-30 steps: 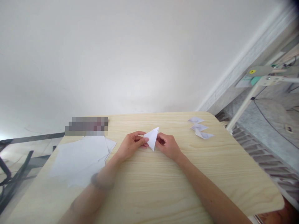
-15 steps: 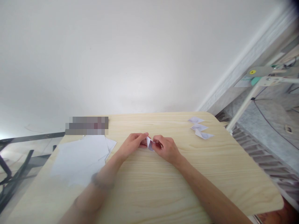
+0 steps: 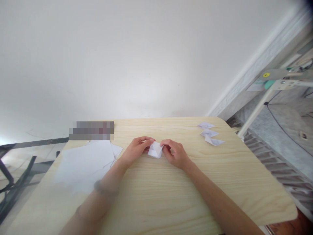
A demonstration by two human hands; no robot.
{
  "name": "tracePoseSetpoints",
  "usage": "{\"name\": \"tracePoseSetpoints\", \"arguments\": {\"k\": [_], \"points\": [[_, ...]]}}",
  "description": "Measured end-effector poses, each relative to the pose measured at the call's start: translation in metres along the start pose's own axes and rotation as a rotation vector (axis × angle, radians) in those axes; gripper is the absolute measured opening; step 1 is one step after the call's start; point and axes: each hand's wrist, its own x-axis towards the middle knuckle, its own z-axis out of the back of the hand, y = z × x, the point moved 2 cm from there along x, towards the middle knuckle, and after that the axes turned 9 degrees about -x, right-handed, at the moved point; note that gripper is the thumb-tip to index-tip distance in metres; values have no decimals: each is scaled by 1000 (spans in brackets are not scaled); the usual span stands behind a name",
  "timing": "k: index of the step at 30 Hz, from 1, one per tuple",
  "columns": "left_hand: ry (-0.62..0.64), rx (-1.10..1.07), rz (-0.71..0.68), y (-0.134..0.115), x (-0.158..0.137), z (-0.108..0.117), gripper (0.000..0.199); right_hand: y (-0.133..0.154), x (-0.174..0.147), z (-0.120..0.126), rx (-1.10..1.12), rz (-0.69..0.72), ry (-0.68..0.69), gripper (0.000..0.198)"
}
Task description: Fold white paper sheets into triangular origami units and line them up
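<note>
A small folded white paper (image 3: 156, 150) is held between my two hands over the middle of the table. My left hand (image 3: 138, 147) pinches its left upper edge, thumb on top and fingers partly behind. On the other side, my right hand (image 3: 175, 152) grips the right corner with thumb and curled fingers. Creases and a triangular flap show on the paper's face. Three folded paper pieces (image 3: 211, 133) with pointed ends lie in a column at the table's right rear.
Loose white sheets (image 3: 83, 163) are spread on the table's left side, partly behind my left forearm. A pixelated patch (image 3: 93, 129) hides something at the left rear. The wooden table (image 3: 156, 202) meets a white wall (image 3: 146, 65). A white metal frame (image 3: 256, 107) stands to the right.
The folded paper has turned and opened out, from a narrow pointed shape to a broader, flatter one facing me. My right hand has moved slightly right with its corner.
</note>
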Motion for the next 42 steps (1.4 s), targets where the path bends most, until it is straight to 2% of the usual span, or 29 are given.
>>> {"name": "tracePoseSetpoints", "arguments": {"k": [7,11,14,17,20,24,27,31,34,36,40,42], "points": [[76,113,-37,-3,-4,-6,37,0,0,-4,-81,-72,-39,7],[133,162,-91,-5,-8,-10,43,-5,0,-6,-38,-168,-86,10],[121,259,-133,-4,-9,-10,49,-7,-1,-7,6,-188,-70,10],[88,362,-161,-1,-10,-9,51,-6,-1,-8,21,-162,-50,9],[35,421,-187,4,-9,-12,42,-3,-1,-9,10,-119,-26,9],[-150,545,-309,8,-6,-16,26,1,-1,-11,-17,-92,-3,10],[-256,704,-352,8,-6,-16,23,2,-1,-12,-60,-86,17,9],[-279,822,-370,6,-10,-15,27,3,-1,-14,-152,-79,22,13],[-259,729,-383,6,-9,-16,27,2,-1,-15,-203,-89,-10,15],[-228,583,-350,6,-7,-15,27,1,-1,-13,-204,-79,-32,17],[-68,211,-253,8,0,-8,32,1,0,-8,-135,-31,-74,16],[11,99,-222,7,1,-4,34,0,0,-5,-75,-23,-80,14]]}}
